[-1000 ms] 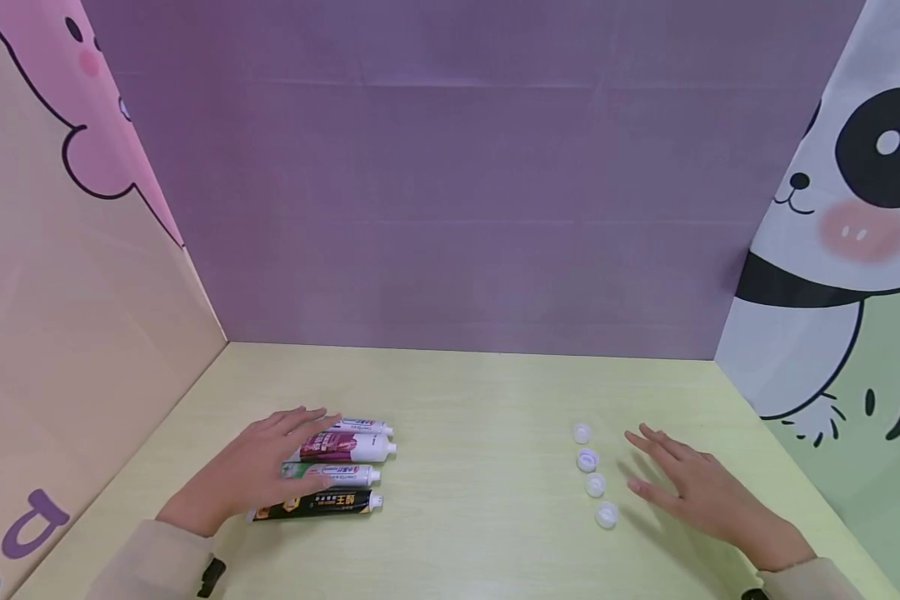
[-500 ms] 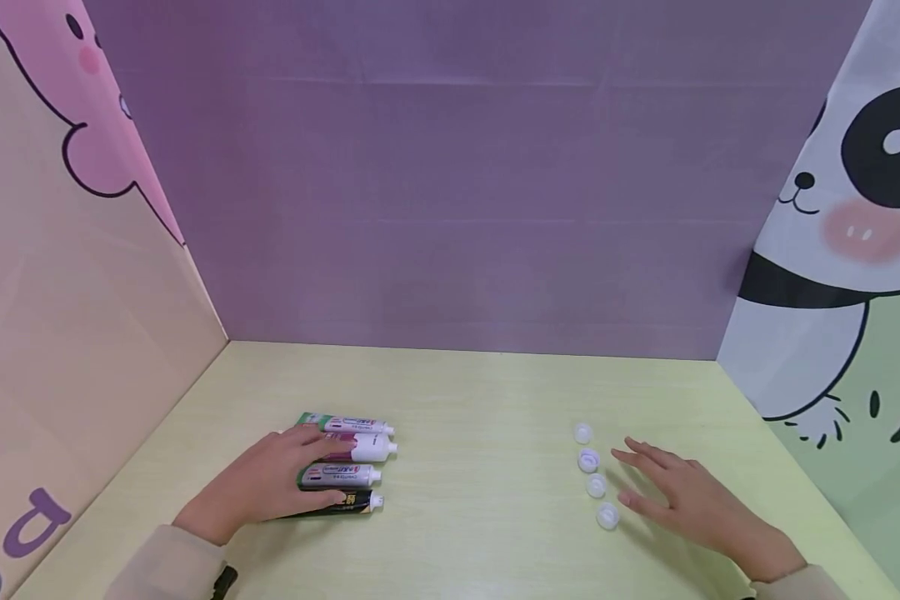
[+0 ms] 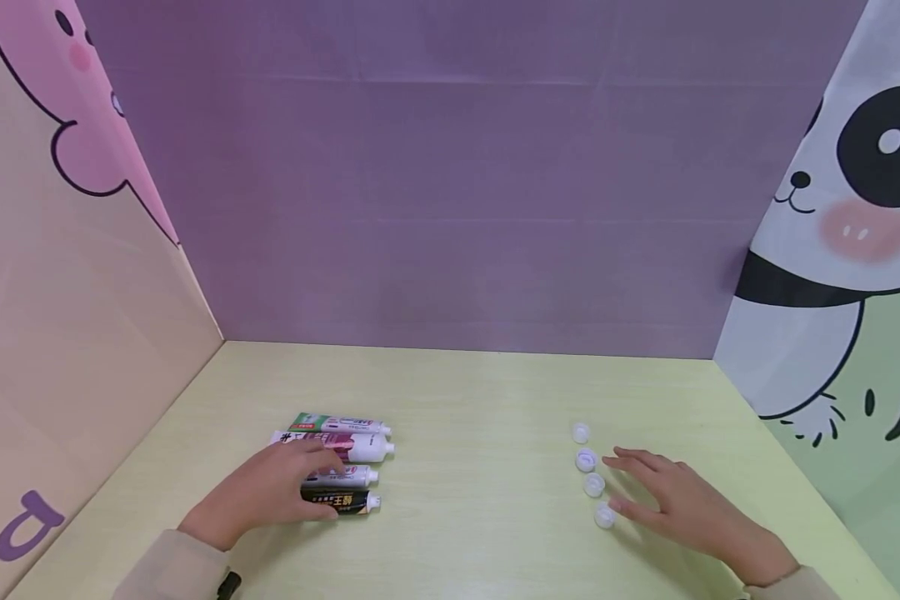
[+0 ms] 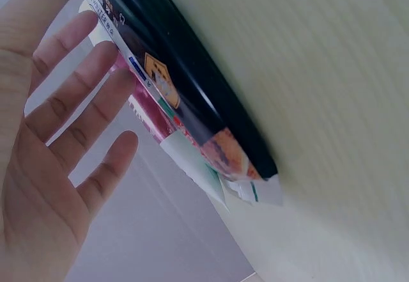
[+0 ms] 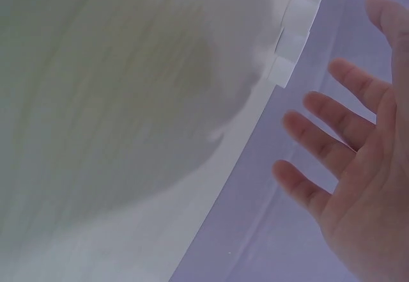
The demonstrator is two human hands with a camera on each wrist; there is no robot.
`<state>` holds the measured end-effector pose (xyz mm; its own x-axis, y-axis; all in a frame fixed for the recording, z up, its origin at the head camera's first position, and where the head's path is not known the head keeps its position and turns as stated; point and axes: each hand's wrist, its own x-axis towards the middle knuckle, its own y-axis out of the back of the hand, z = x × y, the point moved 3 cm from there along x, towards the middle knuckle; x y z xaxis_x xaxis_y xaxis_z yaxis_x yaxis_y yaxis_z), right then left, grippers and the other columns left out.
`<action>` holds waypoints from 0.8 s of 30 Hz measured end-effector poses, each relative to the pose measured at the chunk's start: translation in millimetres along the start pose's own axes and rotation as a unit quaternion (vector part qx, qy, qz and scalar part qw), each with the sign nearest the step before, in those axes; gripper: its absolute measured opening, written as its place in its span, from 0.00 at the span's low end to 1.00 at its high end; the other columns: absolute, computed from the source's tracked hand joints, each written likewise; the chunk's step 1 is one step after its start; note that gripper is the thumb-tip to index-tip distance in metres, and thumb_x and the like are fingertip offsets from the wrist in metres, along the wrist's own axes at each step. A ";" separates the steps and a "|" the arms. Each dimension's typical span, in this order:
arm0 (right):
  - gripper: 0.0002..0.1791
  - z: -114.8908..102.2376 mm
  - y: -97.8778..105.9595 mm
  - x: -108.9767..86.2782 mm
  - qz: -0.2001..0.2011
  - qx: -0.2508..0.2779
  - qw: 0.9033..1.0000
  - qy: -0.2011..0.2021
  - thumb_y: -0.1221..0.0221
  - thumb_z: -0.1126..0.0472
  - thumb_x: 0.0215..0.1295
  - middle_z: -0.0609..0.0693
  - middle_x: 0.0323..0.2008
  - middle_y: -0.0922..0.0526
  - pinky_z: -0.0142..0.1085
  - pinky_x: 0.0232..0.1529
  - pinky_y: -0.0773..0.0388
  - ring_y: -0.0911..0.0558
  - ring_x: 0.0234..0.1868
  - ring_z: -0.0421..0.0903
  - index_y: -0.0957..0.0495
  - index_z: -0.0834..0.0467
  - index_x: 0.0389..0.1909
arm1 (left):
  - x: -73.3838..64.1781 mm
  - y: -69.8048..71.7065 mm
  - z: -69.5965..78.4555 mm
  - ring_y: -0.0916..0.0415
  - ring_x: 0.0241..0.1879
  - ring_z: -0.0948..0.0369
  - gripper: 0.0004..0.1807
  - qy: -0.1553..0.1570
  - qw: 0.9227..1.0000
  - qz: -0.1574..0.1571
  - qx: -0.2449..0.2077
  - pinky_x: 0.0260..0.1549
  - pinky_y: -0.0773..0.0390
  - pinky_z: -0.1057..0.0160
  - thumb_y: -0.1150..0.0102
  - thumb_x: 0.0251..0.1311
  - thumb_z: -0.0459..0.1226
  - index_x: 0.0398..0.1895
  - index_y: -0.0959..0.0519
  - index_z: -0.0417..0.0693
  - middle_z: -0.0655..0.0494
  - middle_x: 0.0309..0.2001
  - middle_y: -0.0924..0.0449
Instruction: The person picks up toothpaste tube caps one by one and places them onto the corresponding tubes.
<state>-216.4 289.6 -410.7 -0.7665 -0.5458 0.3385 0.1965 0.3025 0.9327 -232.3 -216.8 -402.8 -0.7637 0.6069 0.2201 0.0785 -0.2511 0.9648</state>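
Note:
Toothpaste tubes lie side by side on the left of the table in the head view: a green and white tube (image 3: 337, 423) farthest, then a maroon and white tube (image 3: 369, 448), a silvery white tube (image 3: 358, 476) and a black tube (image 3: 351, 502) nearest. Their narrow white nozzles point right. My left hand (image 3: 266, 492) hovers over the nearer tubes with loosely bent fingers, covering their left parts; the left wrist view shows the palm facing the black tube (image 4: 192, 84), gripping nothing. My right hand (image 3: 686, 508), fingers spread, is just right of several white caps (image 3: 586, 460) in a column.
The pale wooden table (image 3: 480, 483) extends between tubes and caps. A purple panel (image 3: 465, 183) closes off its back. Printed side walls stand left (image 3: 82, 333) and right (image 3: 862, 375), the right one with a panda.
My left hand has shifted right and toward the near tubes, uncovering the far ones. My right hand has moved left, closer to the caps. Tubes and caps stay in place.

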 end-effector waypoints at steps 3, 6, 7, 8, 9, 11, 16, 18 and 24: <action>0.26 -2.5 -0.6 0.6 0.008 -0.002 1.000 0.015 0.34 0.46 0.64 0.52 0.57 0.20 0.52 0.45 0.21 0.19 0.53 0.51 0.21 0.53 0.59 | 0.7 -1.5 -0.5 0.25 0.39 0.64 0.20 -0.003 1.000 -0.007 -0.013 0.42 0.22 0.55 0.22 0.44 0.53 0.38 0.18 0.60 0.67 0.41 0.21; 0.25 -4.4 -1.3 1.0 0.007 0.002 1.000 0.025 0.34 0.46 0.64 0.49 0.56 0.20 0.48 0.45 0.20 0.18 0.51 0.49 0.21 0.52 0.59 | 0.5 -3.9 -1.4 0.30 0.34 0.69 0.19 0.002 0.999 -0.021 -0.030 0.37 0.24 0.59 0.21 0.43 0.52 0.36 0.18 0.62 0.71 0.37 0.24; 0.25 -4.8 -1.4 1.2 0.004 0.006 1.000 0.026 0.34 0.46 0.64 0.49 0.56 0.20 0.47 0.46 0.20 0.18 0.50 0.48 0.21 0.52 0.59 | 0.1 -4.7 -1.7 0.31 0.33 0.70 0.18 0.003 0.999 -0.024 -0.035 0.36 0.25 0.60 0.21 0.43 0.52 0.36 0.19 0.62 0.72 0.35 0.26; 0.25 -5.1 -1.7 1.3 0.001 0.009 1.000 0.028 0.35 0.46 0.65 0.47 0.55 0.20 0.47 0.46 0.20 0.18 0.50 0.47 0.21 0.52 0.59 | -0.3 -5.2 -1.5 0.31 0.33 0.70 0.18 0.003 0.999 -0.026 -0.038 0.36 0.25 0.61 0.21 0.43 0.52 0.36 0.18 0.63 0.73 0.35 0.26; 0.24 -5.5 -1.8 1.6 -0.002 0.013 0.999 0.031 0.35 0.46 0.65 0.46 0.55 0.20 0.46 0.46 0.20 0.18 0.50 0.47 0.21 0.52 0.59 | -0.8 -5.6 -1.4 0.31 0.33 0.71 0.18 0.003 0.999 -0.027 -0.038 0.36 0.24 0.61 0.21 0.43 0.52 0.36 0.18 0.62 0.73 0.34 0.27; 0.24 -6.7 -1.7 2.3 -0.010 0.024 0.999 0.035 0.35 0.46 0.66 0.45 0.53 0.19 0.45 0.46 0.20 0.18 0.49 0.45 0.22 0.52 0.59 | -1.8 -6.1 -0.9 0.31 0.34 0.71 0.18 0.001 0.999 -0.026 -0.040 0.37 0.24 0.60 0.21 0.43 0.51 0.36 0.18 0.62 0.74 0.34 0.27; 0.23 -9.1 -0.6 2.7 -0.030 0.051 0.998 0.027 0.37 0.46 0.67 0.44 0.50 0.18 0.42 0.43 0.20 0.18 0.44 0.42 0.22 0.52 0.59 | -1.6 -4.5 0.3 0.29 0.35 0.71 0.20 -0.002 0.998 -0.037 -0.050 0.39 0.23 0.58 0.19 0.42 0.48 0.39 0.15 0.59 0.74 0.35 0.25; 0.23 -9.9 -0.4 2.7 -0.037 0.057 0.997 0.020 0.37 0.46 0.68 0.43 0.50 0.18 0.41 0.41 0.20 0.18 0.43 0.41 0.22 0.51 0.59 | -1.2 -4.1 0.2 0.28 0.36 0.71 0.20 0.002 0.997 -0.045 -0.057 0.41 0.22 0.58 0.19 0.41 0.46 0.40 0.15 0.58 0.73 0.36 0.22; 0.22 -12.0 -1.2 3.7 -0.039 0.063 0.997 0.019 0.38 0.45 0.68 0.43 0.50 0.18 0.40 0.40 0.19 0.17 0.41 0.40 0.22 0.51 0.58 | -1.3 -4.5 0.1 0.28 0.36 0.70 0.19 0.006 0.996 -0.052 -0.067 0.40 0.22 0.58 0.18 0.41 0.45 0.39 0.14 0.56 0.69 0.38 0.19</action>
<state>-212.1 277.8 -409.0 -0.7528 -0.5998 0.2713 0.0566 0.3516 0.9344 -231.6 -216.4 -407.4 -0.7704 0.6267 0.1168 -0.0875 -0.2853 0.9544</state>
